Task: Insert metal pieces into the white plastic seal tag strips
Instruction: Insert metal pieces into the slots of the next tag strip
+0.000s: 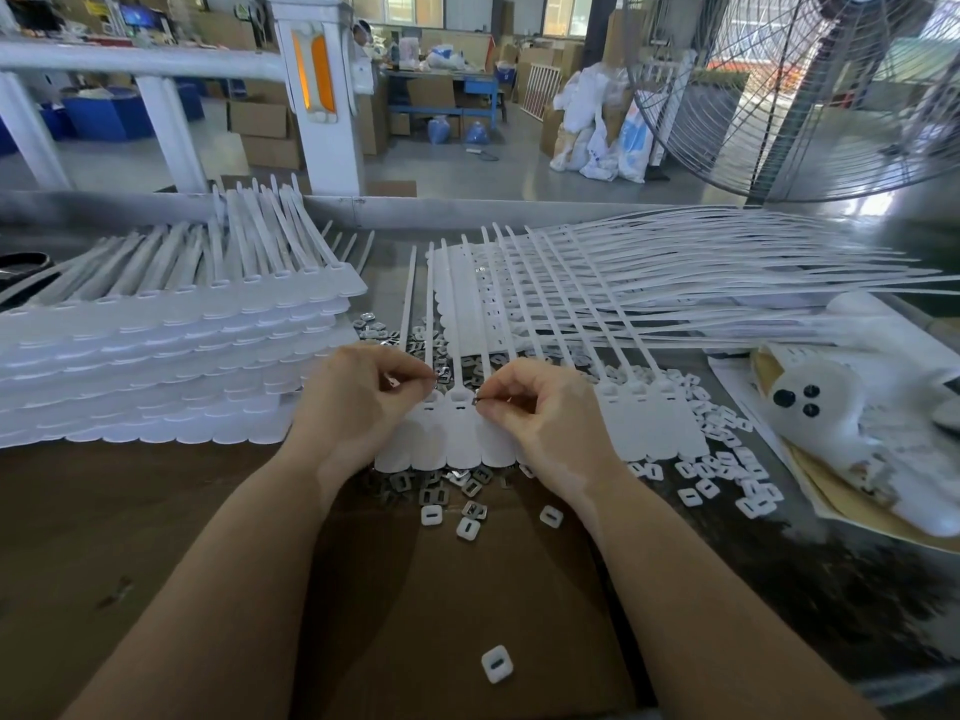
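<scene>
A white seal tag strip (644, 428), a row of joined tags with long tails pointing away, lies flat before me. My left hand (358, 402) rests on its left end with fingers curled, pinching a small metal piece near a tag's slot. My right hand (540, 413) pinches another metal piece (477, 401) at the slot of the neighbouring tag. Loose metal pieces (431, 485) lie in a pile under and below the strip. Part of the strip is hidden by both hands.
A tall stack of tag strips (156, 356) stands at the left. More strips (675, 283) fan out at the back right. White plastic caps (727, 459) are scattered at the right, one (497, 664) alone on the cardboard (156, 537). A fan (805, 96) stands behind at the right.
</scene>
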`<state>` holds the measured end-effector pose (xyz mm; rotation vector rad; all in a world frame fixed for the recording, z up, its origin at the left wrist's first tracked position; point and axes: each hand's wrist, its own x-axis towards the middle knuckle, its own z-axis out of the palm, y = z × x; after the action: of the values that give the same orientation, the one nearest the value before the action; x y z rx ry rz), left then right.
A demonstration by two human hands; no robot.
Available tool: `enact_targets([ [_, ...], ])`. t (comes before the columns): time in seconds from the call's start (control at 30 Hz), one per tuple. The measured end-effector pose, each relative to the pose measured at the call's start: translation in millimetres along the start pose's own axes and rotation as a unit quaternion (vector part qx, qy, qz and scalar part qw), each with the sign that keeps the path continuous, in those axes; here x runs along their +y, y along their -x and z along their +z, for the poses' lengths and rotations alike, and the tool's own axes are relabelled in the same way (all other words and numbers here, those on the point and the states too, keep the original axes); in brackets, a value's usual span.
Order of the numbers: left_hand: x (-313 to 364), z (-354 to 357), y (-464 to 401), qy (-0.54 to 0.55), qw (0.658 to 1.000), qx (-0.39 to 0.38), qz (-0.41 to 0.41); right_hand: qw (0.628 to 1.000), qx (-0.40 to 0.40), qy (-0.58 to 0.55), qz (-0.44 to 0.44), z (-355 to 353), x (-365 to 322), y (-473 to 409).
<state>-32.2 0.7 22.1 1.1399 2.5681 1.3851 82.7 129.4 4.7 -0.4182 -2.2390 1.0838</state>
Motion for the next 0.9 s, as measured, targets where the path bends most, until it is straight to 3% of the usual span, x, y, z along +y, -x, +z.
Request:
enact_targets([
  [0.17, 10, 9, 3, 0.009, 0.996, -0.085, 0.034, 1.000, -0.011, 0.006, -0.008, -1, -1, 0],
  [0.5, 8, 16, 2, -0.018, 0.994, -0.095, 0.047, 1.000, -0.018, 0.006, -0.012, -1, -2, 2],
  [0.6, 7, 15, -1, -0.025, 0.997, -0.060, 0.034, 1.000, -0.002, -0.013, -0.014, -1, -3, 2],
  [0.73, -4, 7, -6, 0.016, 0.997, 0.034, -0.061, 0.997, 0.068, -0.029, -0.005, -3, -2, 1],
  [0.9, -9, 7, -7, -0.001, 0.997, 0.016, -0.079, 0.993, 0.117, -0.014, 0.009, -7, 2, -2],
])
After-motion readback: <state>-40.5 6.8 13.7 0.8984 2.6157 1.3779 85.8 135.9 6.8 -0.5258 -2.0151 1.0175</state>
